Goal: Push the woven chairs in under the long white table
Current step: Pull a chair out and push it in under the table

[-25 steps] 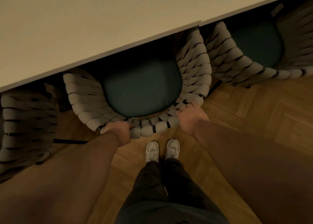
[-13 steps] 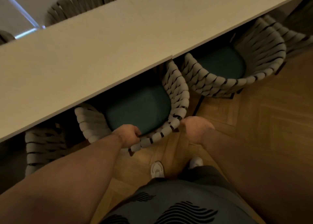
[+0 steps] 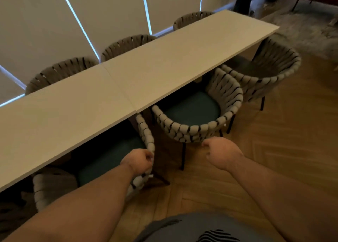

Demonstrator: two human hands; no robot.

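The next woven chair (image 3: 192, 132) lies at 11 o'clock, just beside the right hand (image 3: 223, 154), whose fingers are curled and empty. Whether the left hand (image 3: 139, 161) grips anything cannot be told.

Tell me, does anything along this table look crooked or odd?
Slightly. The end chair looks turned askew to the white table, its back swung outward, while the middle chair and nearest chair sit squarer. Nothing looks spilled or broken.

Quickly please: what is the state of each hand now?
Left hand: grips the near woven chair by its back.
Right hand: curled, holds nothing.
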